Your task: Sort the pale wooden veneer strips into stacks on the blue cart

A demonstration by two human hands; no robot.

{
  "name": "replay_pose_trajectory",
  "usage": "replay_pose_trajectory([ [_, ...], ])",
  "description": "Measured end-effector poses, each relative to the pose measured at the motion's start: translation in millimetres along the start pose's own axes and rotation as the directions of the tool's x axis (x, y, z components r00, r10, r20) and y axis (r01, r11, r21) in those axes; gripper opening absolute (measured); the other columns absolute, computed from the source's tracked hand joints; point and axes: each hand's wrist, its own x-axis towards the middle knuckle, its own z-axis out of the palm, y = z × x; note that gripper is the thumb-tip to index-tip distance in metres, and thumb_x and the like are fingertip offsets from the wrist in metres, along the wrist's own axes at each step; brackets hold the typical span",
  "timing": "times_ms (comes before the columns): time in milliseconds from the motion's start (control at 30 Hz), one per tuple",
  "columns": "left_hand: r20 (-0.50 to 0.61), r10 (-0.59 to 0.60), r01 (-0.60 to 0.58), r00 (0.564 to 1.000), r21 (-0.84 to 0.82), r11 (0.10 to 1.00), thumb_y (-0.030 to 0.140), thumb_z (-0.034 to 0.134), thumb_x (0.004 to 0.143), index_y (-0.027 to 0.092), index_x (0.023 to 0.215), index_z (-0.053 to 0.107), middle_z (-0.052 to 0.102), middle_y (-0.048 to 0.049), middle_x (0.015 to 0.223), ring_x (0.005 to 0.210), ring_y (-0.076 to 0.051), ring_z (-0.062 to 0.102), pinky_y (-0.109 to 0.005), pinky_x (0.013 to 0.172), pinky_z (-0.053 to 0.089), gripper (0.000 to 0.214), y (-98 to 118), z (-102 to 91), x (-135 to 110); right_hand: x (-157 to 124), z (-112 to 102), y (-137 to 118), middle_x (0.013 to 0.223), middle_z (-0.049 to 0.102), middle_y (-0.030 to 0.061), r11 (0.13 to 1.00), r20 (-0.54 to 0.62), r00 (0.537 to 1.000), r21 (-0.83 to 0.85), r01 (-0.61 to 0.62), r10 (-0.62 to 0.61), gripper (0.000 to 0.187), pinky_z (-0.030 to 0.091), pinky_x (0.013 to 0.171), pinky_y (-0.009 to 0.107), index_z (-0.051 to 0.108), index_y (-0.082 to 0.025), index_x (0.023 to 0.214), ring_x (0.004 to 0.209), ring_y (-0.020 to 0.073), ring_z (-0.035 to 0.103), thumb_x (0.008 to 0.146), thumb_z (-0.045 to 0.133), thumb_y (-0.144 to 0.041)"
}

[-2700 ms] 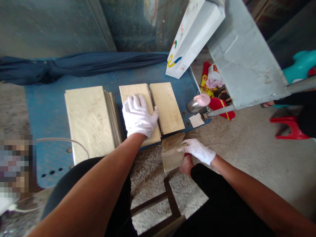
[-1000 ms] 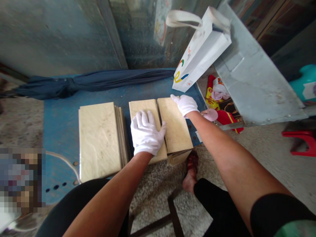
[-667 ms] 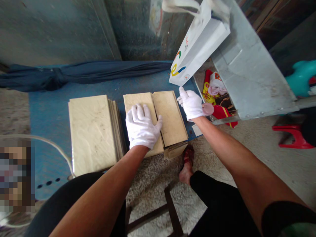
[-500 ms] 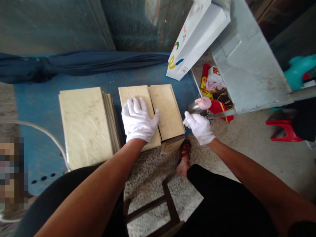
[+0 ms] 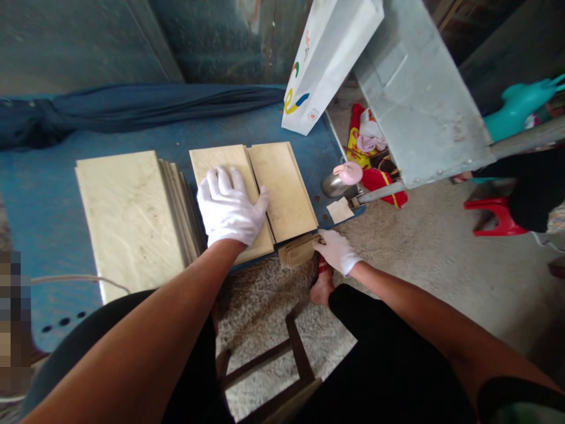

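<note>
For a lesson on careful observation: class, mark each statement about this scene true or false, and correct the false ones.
1. The left hand lies flat on a cream tile. True.
2. The right hand wears a black glove. False: its glove is white.
3. A large tile stack lies on the floor. False: it lies on a blue table.
4. The right hand touches a small tile stack. True.
5. A second cream tile lies beside the first. True.

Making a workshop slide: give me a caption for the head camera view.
White-gloved left hand rests on a pale tile on a blue table while the right hand touches a small tile stack.
</note>
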Motion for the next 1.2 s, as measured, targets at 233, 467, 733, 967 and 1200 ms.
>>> replay_pose_trajectory([
  [233, 0.01, 0.007, -0.007, 1.0, 0.004, 1.0, 0.059, 0.031, 0.091, 0.002, 0.148, 0.035, 0.036, -0.0256, 0.153, 0.143, -0.043, 0.027, -0.058, 0.114, 0.023, 0.08, 0.4, -0.1, 0.5, -0.6, 12.7, 4.8, 0.109, 0.073, 0.0083, 0.974, 0.058, 0.998, 0.224, -0.018, 0.005, 0.027, 0.048, 0.086, 0.029, 0.069, -0.021, 0.108, 0.104, 0.0244, 0.067, 0.084, 0.06, -0.03],
  [467, 0.022, -0.005, 0.005, 1.0, -0.011, 1.0, 0.057, 0.031, 0.091, 0.001, 0.147, 0.035, 0.034, -0.0264, 0.154, 0.144, -0.044, 0.024, -0.059, 0.114, 0.022, 0.079, 2.2, -1.8, 0.6, -5.6, 16.9, -0.9, 0.111, 0.073, 0.0096, 0.983, 0.013, 0.999, 0.175, -0.046, 0.045, 0.027, 0.048, 0.087, 0.031, 0.07, -0.021, 0.108, 0.105, 0.0251, 0.067, 0.085, 0.059, -0.032],
  [733, 0.042, -0.017, 0.019, 0.999, -0.043, 0.999, 0.056, 0.032, 0.09, 0.004, 0.15, 0.032, 0.032, -0.0228, 0.157, 0.145, -0.042, 0.022, -0.058, 0.116, 0.02, 0.08, 1.8, -3.1, -0.5, 2.1, 18.6, -7.8, 0.09, 0.073, 0.0069, 0.9, -0.023, 0.994, 0.426, -0.087, 0.108, 0.046, 0.048, 0.074, 0.029, 0.069, -0.02, 0.091, 0.087, 0.0224, 0.068, 0.083, 0.056, -0.064],
  [967, 0.054, -0.024, 0.027, 0.998, -0.061, 0.998, 0.056, 0.034, 0.09, 0.004, 0.15, 0.032, 0.033, -0.0226, 0.156, 0.145, -0.043, 0.021, -0.059, 0.116, 0.018, 0.079, 2.4, -3.6, 0.4, 14.4, 36.8, 13.9, 0.091, 0.071, 0.004, 0.73, -0.009, 0.986, 0.674, -0.117, 0.166, 0.051, 0.049, 0.072, 0.027, 0.065, -0.017, 0.097, 0.083, 0.0178, 0.064, 0.076, 0.061, -0.063],
  [1200, 0.053, -0.019, 0.022, 0.998, -0.054, 0.998, 0.056, 0.033, 0.09, 0.005, 0.151, 0.031, 0.031, -0.0222, 0.157, 0.145, -0.042, 0.021, -0.058, 0.117, 0.017, 0.08, 1.9, -3.3, -0.5, 15.9, 38.8, 14.0, 0.089, 0.07, 0.0026, 0.715, 0.013, 0.979, 0.681, -0.159, 0.205, 0.049, 0.05, 0.069, 0.026, 0.064, -0.019, 0.096, 0.086, 0.0183, 0.064, 0.072, 0.063, -0.061],
])
